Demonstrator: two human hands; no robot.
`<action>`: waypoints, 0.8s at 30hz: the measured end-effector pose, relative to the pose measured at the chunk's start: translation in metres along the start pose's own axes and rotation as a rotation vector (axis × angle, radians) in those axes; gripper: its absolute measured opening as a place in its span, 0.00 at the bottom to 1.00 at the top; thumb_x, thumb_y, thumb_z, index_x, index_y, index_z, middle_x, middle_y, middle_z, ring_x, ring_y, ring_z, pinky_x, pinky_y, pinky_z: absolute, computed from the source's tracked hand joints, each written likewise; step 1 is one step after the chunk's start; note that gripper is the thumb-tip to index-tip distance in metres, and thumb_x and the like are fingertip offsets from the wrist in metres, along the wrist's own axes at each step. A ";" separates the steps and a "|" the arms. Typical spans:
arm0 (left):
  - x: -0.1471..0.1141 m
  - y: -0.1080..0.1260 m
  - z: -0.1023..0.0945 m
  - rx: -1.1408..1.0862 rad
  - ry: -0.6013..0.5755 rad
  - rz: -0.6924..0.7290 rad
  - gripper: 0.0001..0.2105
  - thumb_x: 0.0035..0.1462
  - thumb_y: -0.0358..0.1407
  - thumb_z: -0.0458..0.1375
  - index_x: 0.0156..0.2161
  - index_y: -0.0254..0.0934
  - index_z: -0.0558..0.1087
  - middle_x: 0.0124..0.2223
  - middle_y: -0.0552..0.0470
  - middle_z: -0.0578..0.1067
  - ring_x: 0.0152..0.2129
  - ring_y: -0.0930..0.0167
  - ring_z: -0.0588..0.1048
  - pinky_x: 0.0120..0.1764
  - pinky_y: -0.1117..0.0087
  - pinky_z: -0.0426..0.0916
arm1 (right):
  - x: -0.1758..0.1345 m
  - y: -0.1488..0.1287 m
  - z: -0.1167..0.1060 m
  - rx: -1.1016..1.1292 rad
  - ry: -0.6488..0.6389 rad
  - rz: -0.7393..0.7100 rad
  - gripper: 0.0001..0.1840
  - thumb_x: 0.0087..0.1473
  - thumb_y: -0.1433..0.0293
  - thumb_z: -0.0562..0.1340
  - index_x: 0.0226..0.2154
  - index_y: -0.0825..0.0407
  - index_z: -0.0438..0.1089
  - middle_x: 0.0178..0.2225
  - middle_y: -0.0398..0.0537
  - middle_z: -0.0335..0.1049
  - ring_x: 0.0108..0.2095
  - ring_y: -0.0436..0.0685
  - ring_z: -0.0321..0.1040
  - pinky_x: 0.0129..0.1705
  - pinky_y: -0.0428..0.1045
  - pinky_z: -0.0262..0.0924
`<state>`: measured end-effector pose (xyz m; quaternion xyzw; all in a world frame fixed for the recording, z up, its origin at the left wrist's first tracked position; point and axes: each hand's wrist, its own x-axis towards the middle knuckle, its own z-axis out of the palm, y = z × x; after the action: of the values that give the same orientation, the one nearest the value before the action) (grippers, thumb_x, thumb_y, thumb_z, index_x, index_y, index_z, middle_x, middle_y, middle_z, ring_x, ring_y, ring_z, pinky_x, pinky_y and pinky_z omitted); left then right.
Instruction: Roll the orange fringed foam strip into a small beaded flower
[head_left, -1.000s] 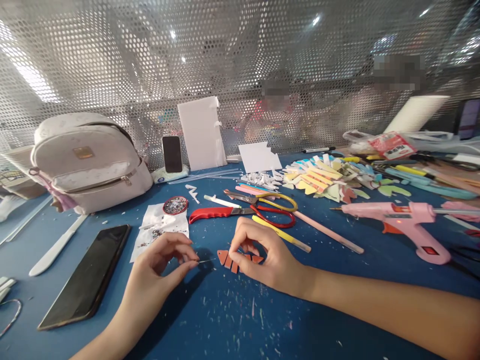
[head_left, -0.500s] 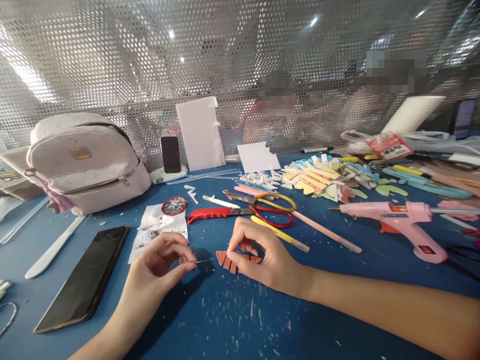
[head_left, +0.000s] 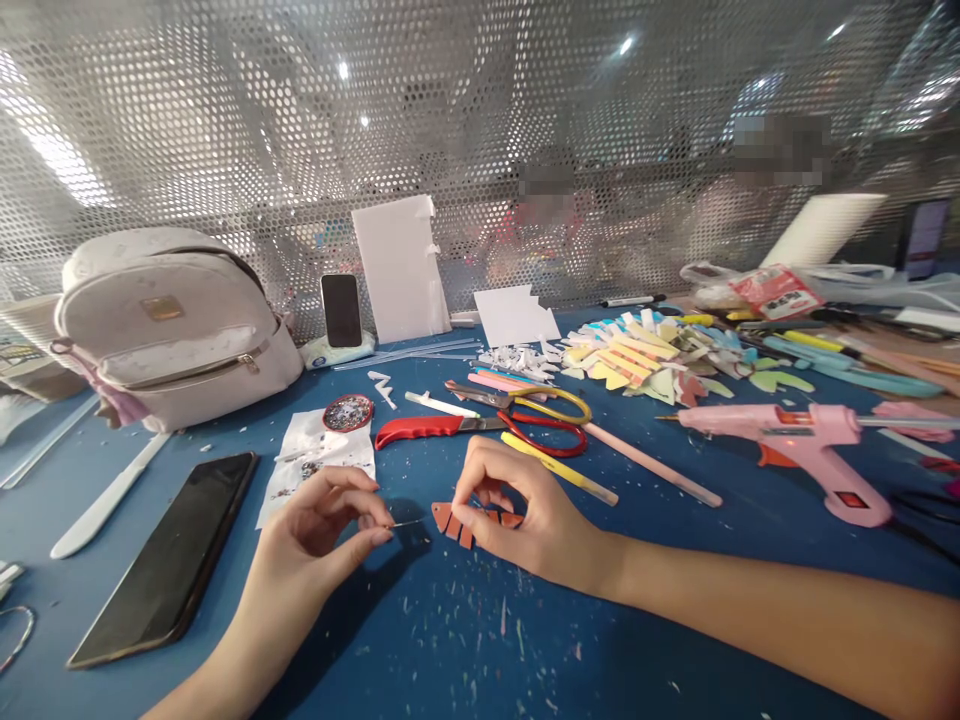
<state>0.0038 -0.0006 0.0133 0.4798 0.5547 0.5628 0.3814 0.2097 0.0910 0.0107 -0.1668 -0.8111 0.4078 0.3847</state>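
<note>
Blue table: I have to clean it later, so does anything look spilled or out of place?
Yes. Dark bits lie loose on the white paper, outside the red-rimmed round container, so they may have spilled. Pale shreds also litter the blue table on the near side of the right hand, looking like stray offcuts.

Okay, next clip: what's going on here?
A person is working bare-handed at a blue table. The left hand pinches a thin, needle-like piece, its free end towards some reddish-brown pieces on the tabletop. The right hand has thumb and forefinger together over those pieces; whether it grips anything is unclear. Scissors lie just beyond.
</note>
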 end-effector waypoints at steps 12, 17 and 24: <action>0.001 0.000 0.000 -0.036 0.010 0.024 0.10 0.50 0.28 0.64 0.38 0.39 0.71 0.27 0.57 0.77 0.28 0.72 0.75 0.36 0.72 0.70 | -0.001 0.001 0.000 0.015 -0.013 0.006 0.05 0.55 0.76 0.61 0.29 0.52 0.66 0.28 0.41 0.60 0.26 0.48 0.57 0.25 0.45 0.51; 0.001 0.001 0.000 -0.060 0.022 0.036 0.10 0.50 0.28 0.65 0.37 0.39 0.71 0.27 0.57 0.77 0.28 0.72 0.75 0.35 0.73 0.69 | -0.001 0.001 0.000 0.016 -0.024 0.001 0.05 0.55 0.75 0.61 0.29 0.52 0.66 0.29 0.41 0.60 0.26 0.48 0.57 0.25 0.45 0.52; 0.001 0.001 0.001 -0.091 0.034 0.029 0.10 0.49 0.27 0.65 0.37 0.38 0.71 0.27 0.57 0.77 0.27 0.73 0.75 0.34 0.74 0.68 | -0.001 0.002 0.001 0.029 -0.016 -0.006 0.05 0.55 0.77 0.61 0.29 0.53 0.66 0.28 0.41 0.59 0.26 0.47 0.57 0.25 0.44 0.52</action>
<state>0.0048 0.0003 0.0143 0.4604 0.5277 0.6010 0.3851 0.2094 0.0912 0.0084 -0.1553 -0.8089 0.4195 0.3817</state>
